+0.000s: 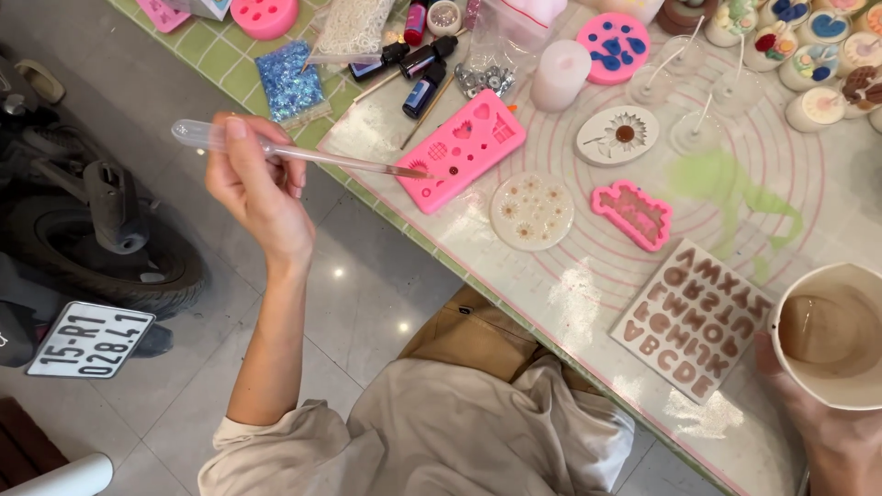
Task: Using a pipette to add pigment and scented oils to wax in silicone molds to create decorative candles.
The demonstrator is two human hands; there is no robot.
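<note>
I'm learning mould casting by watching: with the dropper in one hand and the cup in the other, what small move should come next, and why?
Probably ease the dropper down a touch. Its tip hangs at the near end of the pink mould, held by the left hand, and faint liquid seems to sit near the tip. The right hand holds the cup of brown liquid, away from that mould.

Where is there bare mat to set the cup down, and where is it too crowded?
Free: the mat between the letter mould and the table's near edge, and the strip between the round flower mould and the letter mould. The green smear patch holds no objects. Crowded: the far edge, with small bottles, a white candle and decorated cups.
</note>
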